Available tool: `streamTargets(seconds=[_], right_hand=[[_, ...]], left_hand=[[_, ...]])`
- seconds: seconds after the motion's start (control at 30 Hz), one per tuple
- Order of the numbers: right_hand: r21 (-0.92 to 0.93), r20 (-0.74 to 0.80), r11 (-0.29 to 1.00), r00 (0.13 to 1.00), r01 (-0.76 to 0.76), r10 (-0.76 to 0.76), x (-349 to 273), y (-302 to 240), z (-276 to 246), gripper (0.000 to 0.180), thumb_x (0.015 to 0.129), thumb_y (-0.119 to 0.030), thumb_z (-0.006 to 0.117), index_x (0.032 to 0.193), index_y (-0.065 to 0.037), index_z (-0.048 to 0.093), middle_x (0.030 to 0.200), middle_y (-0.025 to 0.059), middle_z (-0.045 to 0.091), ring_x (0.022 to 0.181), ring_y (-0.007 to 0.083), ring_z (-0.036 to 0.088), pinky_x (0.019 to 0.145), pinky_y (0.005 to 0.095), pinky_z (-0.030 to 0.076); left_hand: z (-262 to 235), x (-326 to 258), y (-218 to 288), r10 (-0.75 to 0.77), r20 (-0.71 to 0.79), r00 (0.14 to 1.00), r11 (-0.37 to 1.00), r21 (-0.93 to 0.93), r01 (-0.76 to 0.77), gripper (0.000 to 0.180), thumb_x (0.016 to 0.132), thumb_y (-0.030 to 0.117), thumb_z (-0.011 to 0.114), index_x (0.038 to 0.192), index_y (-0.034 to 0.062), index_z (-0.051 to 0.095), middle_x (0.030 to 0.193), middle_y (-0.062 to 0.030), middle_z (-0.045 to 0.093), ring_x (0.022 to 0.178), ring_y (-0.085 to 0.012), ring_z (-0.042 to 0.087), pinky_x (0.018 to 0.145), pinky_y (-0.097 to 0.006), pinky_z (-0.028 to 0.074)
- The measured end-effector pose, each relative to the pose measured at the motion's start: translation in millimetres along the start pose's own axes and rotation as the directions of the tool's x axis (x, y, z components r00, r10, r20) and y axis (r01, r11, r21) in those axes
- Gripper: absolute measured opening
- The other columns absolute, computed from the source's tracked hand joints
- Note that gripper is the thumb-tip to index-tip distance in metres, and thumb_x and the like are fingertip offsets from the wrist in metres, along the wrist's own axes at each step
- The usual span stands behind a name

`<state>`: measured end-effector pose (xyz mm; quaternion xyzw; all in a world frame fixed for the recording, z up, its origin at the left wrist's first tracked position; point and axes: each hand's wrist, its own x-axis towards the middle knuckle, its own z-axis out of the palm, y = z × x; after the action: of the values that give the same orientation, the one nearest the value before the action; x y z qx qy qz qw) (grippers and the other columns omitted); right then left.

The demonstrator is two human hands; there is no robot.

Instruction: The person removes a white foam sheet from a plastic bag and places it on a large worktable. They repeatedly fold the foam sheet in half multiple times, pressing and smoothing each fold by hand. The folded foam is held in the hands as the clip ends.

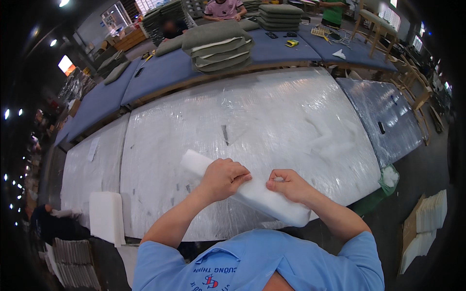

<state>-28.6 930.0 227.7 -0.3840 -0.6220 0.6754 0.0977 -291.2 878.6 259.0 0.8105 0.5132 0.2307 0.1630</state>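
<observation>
at the plastic-wrapped table's six o'clock, the white wadding strip, its upper edge pinched by left hand and right hand, could tear or stretch lopsided if tugged unevenly.

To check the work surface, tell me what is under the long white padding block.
Around most of the long white padding block, the broad white plastic-wrapped table shows. The stretch directly beneath is covered, so anything lying there cannot be seen.
</observation>
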Motion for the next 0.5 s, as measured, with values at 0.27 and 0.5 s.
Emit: streamTargets(seconds=[0.27,0.5], right_hand=[[-0.637,0.044,0.746,0.975,0.196,-0.218,-10.6,-36.3,13.4,0.043,0.105,-0.047,0.057,0.096,-0.006,0.066,0.076,0.014,0.067,0.067,0.028,0.061,0.065,0.0417,0.048],[-0.612,0.187,0.774,0.98,0.164,-0.06,8.3,-40.4,17.3,0.049,0.105,-0.05,0.052,0.092,-0.005,0.065,0.079,0.0176,0.068,0.075,0.0347,0.066,0.071,0.0461,0.05]], left_hand=[[-1.8,-13.3,3.1,-0.019,-0.024,1.0,0.999,0.025,0.02,0.019,0.095,0.025,0.069,0.088,0.0104,0.078,0.082,-0.0055,0.074,0.079,-0.0278,0.067,0.076,-0.042,0.051],[-43.1,-33.5,-19.2,0.08,0.073,0.994,0.967,0.235,-0.095,0.04,0.096,0.045,0.07,0.123,0.0159,0.074,0.119,-0.0082,0.073,0.123,-0.0286,0.061,0.108,-0.052,0.04]])
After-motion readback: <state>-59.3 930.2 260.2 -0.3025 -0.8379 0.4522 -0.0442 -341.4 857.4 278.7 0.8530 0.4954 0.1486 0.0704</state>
